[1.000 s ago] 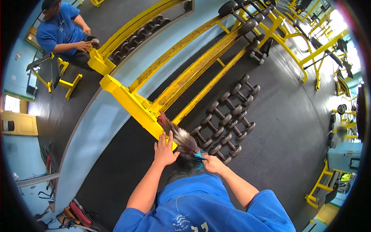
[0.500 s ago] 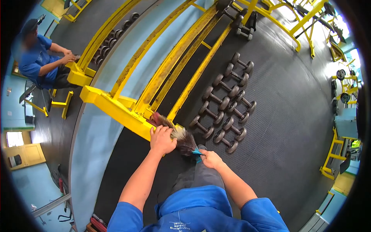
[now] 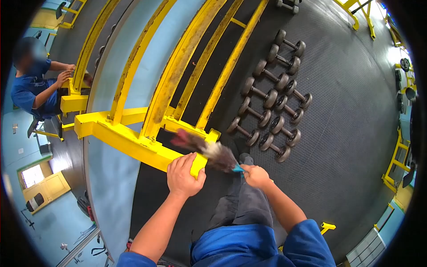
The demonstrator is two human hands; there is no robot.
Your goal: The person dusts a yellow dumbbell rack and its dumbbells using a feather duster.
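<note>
My right hand [image 3: 257,176] is closed round the turquoise handle of a feather duster [image 3: 219,155]. Its brown, white and reddish feathers are blurred and lie across the lower end of the yellow dumbbell rack [image 3: 124,141], by the foot of its lowest rail. My left hand [image 3: 184,175] grips the near end of the rack's yellow frame, fingers over the top and thumb at the side. Dark, worn marks run along the rack's long rails.
Several dumbbells [image 3: 262,95] lie in rows on the black rubber floor [image 3: 338,111] right of the rack. A wall mirror at left reflects a person in blue [image 3: 38,84] and the rack. More yellow gym equipment [image 3: 393,164] stands at the far right.
My left hand has shifted onto the rack's end, away from the feathers. The duster's feathers have moved and blurred against the rack. The view has tilted, with the rack looming larger.
</note>
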